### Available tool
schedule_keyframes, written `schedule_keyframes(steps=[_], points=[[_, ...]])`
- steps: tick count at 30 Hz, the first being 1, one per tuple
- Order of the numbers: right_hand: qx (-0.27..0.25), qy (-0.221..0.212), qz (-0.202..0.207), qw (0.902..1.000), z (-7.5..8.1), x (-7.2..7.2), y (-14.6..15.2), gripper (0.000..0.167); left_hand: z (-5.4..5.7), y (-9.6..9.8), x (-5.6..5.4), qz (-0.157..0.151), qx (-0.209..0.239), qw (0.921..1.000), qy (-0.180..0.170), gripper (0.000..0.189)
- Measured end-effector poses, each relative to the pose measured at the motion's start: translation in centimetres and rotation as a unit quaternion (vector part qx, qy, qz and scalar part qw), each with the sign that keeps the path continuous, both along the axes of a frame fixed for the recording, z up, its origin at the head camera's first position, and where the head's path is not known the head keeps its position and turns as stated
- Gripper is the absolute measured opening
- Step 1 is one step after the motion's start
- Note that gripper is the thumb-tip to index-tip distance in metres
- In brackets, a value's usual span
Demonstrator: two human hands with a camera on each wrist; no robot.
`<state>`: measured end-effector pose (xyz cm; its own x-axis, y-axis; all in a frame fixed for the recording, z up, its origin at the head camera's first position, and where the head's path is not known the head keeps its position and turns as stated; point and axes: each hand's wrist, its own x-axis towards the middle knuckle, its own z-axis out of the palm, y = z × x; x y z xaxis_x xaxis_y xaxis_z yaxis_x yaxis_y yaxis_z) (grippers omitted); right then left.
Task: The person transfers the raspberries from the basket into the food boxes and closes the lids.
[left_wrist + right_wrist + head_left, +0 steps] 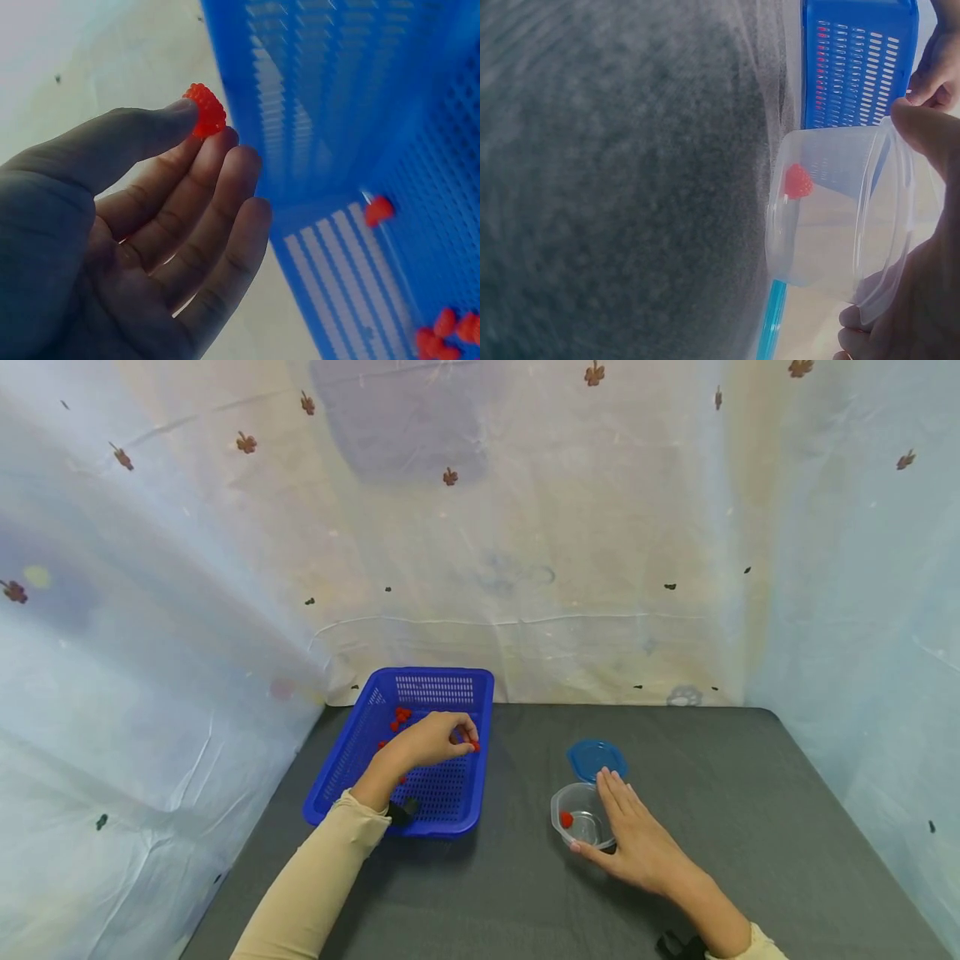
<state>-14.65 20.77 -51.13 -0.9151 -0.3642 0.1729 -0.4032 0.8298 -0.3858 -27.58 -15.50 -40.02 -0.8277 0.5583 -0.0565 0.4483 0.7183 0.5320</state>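
In the left wrist view, my left hand (172, 217) pinches a red raspberry (208, 112) between thumb and fingertips. The head view shows this hand (431, 739) over the right side of a blue slotted basket (438, 797). My right hand (641, 847) holds a clear plastic container (557, 814) at its rim, thumb at the near side and fingers at the far right side. The container stands upright with one raspberry (798, 181) inside, seen through its wall in the right wrist view.
Several more raspberries (402, 716) lie in the basket, partly hidden by the left forearm. Just behind the container is a blue lid (592, 758) on the dark grey tabletop (720, 777). A patterned curtain (585, 543) hangs behind and around the table.
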Motion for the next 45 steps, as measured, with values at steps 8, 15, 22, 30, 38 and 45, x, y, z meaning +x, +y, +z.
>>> schedule_keyframes(steps=[8, 15, 22, 30, 38, 45], points=[[-0.002, 0.002, 0.000, 1.0000, 0.2, 0.0, -0.1, 0.115, 0.4, 2.8, 1.8, -0.016, -0.008, 0.9998, 0.006, 0.008], [0.007, -0.009, -0.005, 0.9999, 0.5, -0.1, -0.1, 0.116, 0.6, 4.9, 3.2, -0.041, 0.003, 0.9991, 0.007, 0.007], [0.012, -0.015, -0.008, 0.9998, 0.3, -0.2, -0.1, 0.118, 0.3, 6.9, 4.5, -0.055, -0.002, 0.9981, 0.027, 0.006], [0.010, -0.004, -0.001, 0.9999, 0.0, -0.2, 0.0, 0.116, -1.0, 9.3, 5.7, -0.057, -0.014, 0.9968, 0.053, 0.007], [0.008, -0.008, -0.001, 0.9999, 0.0, -0.2, 0.0, 0.115, -2.8, 11.7, 6.8, -0.062, -0.028, 0.9953, 0.069, 0.010], [0.005, -0.009, -0.002, 0.9999, 0.0, -0.1, -0.1, 0.115, -3.8, 12.7, 7.2, -0.064, -0.043, 0.9942, 0.075, 0.010]])
